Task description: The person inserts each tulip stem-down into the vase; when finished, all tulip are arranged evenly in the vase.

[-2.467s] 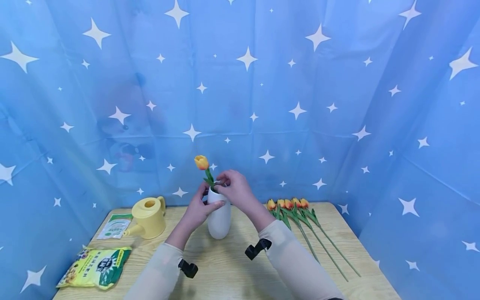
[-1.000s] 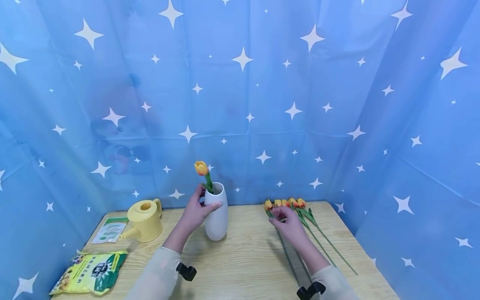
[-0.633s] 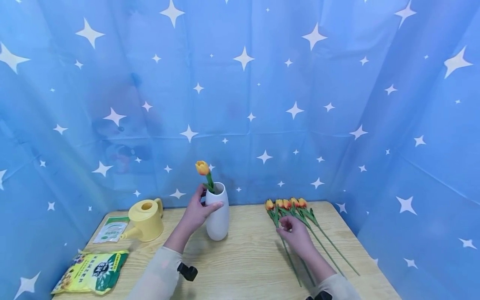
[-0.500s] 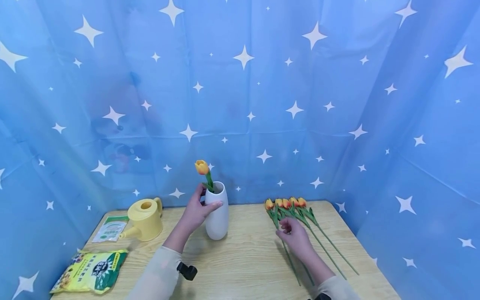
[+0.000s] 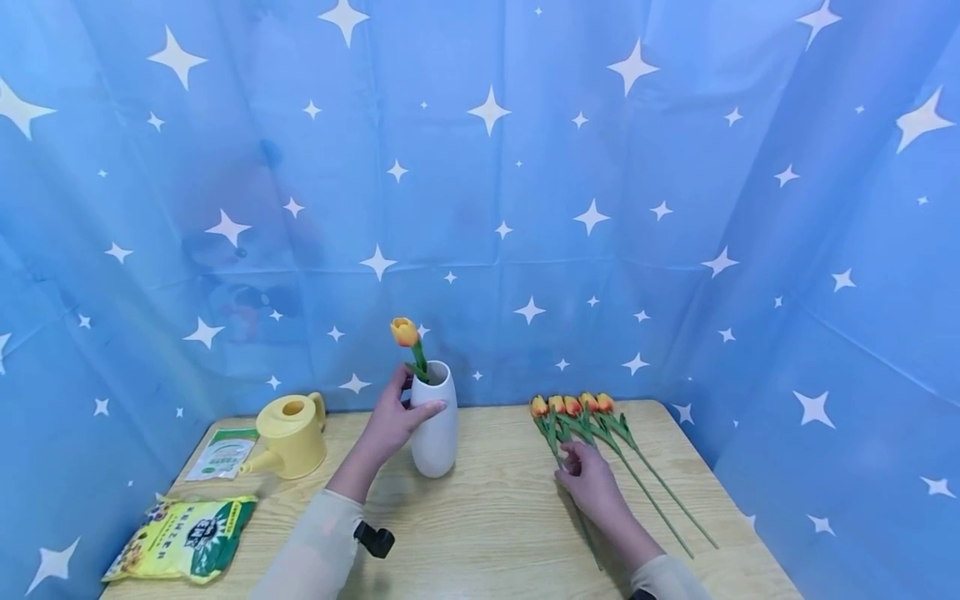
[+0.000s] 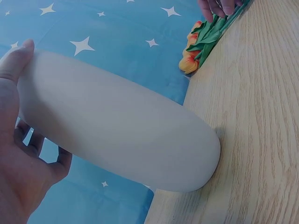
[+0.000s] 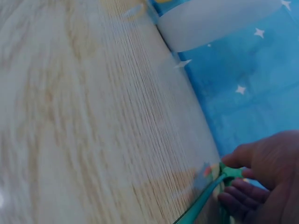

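From where I stand, the person's left hand [image 5: 392, 422] has a firm hold on a smooth, white, rounded vase [image 5: 435, 442], thumb across the near side just below the mouth and fingers bent behind it. The vase stands on the light wood-grained table [image 5: 480, 525], near its far edge. One yellow-orange artificial tulip with green leaves [image 5: 405, 332] rises from the mouth, leaning toward the person's left.

Over on the other side, five orange-and-yellow artificial tulips [image 5: 572, 406] lie in a row, heads at the table's far edge and long green stems running toward the person. The right hand [image 5: 594, 487] is down among the stems, below the leaves of the leftmost flower, thumb and fingers bent beside its stem; I cannot tell whether they pinch it or only hover close.

To the person's left sits a pale yellow plastic watering can [image 5: 294, 437], next to a flat white-and-green packet [image 5: 222, 455]. Nearer the person lies a plump, shiny yellow-and-green printed bag [image 5: 187, 540]. Behind everything hangs a blue curtain with white four-pointed stars [image 5: 450, 200].
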`<action>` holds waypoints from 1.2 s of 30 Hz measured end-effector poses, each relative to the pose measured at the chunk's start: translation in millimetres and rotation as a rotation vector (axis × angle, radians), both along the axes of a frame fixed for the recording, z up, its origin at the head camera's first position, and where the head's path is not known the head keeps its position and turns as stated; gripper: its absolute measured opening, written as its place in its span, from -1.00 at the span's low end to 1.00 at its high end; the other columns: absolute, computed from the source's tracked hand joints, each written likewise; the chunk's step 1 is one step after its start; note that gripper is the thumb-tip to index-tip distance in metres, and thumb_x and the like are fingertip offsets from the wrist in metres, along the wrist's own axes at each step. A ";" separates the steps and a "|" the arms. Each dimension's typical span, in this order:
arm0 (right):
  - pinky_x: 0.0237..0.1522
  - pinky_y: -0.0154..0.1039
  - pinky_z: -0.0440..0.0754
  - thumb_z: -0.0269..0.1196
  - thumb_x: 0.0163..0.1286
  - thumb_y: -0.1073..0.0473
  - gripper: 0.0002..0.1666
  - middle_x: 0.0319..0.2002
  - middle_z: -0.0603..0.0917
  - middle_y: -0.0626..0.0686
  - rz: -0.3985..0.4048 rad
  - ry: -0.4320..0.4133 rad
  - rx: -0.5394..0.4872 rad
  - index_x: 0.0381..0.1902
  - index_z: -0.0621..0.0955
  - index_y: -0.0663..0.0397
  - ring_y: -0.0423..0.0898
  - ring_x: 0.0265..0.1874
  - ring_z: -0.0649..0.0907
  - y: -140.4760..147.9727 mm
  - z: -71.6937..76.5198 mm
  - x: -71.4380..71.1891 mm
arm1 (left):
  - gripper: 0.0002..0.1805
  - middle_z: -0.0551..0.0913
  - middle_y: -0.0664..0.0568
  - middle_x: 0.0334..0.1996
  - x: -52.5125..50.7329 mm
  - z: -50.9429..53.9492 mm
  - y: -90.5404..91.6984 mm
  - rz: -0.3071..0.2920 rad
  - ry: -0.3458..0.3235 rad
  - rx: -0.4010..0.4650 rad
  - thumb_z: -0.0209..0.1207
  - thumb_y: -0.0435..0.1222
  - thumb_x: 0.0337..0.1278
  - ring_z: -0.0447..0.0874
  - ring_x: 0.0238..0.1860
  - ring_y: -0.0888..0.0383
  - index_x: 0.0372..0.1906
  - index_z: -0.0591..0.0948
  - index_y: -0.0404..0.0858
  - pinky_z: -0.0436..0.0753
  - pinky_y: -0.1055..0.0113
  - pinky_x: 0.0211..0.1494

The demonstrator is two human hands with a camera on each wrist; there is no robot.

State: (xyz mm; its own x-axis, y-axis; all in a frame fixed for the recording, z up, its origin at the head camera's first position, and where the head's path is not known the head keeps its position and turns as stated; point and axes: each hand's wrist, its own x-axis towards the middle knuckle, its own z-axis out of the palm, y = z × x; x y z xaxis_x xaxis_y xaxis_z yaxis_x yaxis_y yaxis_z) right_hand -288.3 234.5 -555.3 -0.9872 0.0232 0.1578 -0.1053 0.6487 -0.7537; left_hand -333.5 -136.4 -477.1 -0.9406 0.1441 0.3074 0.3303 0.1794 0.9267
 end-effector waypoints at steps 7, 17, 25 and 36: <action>-0.10 -0.09 0.71 0.48 0.40 0.45 -0.42 -0.08 0.67 0.15 0.031 -0.010 0.011 0.35 0.63 0.45 -0.04 -0.14 0.67 4.2 -2.9 -1.4 | -0.30 0.55 -0.13 0.33 0.0 1.0 -0.1 0.003 -0.011 -0.003 0.55 0.01 0.34 0.68 0.28 -0.20 0.38 0.42 -0.01 0.66 -0.28 0.30; -0.22 -0.08 0.56 0.53 0.30 0.45 -0.38 -0.21 0.63 0.09 0.106 -0.097 0.060 0.31 0.66 0.46 -0.03 -0.25 0.55 9.7 4.8 -9.3 | -0.29 0.54 -0.15 0.33 -0.1 -1.0 -0.4 0.003 -0.001 -0.003 0.55 -0.02 0.35 0.68 0.28 -0.20 0.40 0.41 -0.04 0.65 -0.28 0.30; -0.45 -0.16 0.54 0.43 0.34 0.52 -0.36 -0.33 0.58 0.07 0.094 -0.198 0.026 0.38 0.58 0.51 -0.05 -0.45 0.53 4.2 11.8 -7.9 | -0.31 0.55 -0.11 0.31 0.9 -1.1 -0.4 0.005 -0.009 -0.002 0.55 0.00 0.34 0.68 0.28 -0.20 0.38 0.42 0.00 0.65 -0.29 0.31; -0.46 -0.19 0.66 0.40 0.28 0.55 -0.40 -0.32 0.64 0.07 0.043 -0.211 -0.006 0.31 0.62 0.52 -0.06 -0.40 0.61 0.9 9.8 -9.4 | -0.28 0.55 -0.11 0.32 1.2 -0.8 -1.2 0.006 -0.011 -0.012 0.56 0.03 0.32 0.67 0.29 -0.20 0.39 0.41 0.00 0.65 -0.30 0.32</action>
State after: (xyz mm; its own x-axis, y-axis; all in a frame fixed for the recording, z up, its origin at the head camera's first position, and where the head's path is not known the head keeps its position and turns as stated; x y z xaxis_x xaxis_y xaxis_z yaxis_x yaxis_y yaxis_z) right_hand -297.7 235.4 -545.5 -0.9984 -0.0195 -0.0530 0.0280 0.6426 -0.7657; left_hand -332.3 -137.5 -477.9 -0.9449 0.1420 0.2950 0.3187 0.1926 0.9281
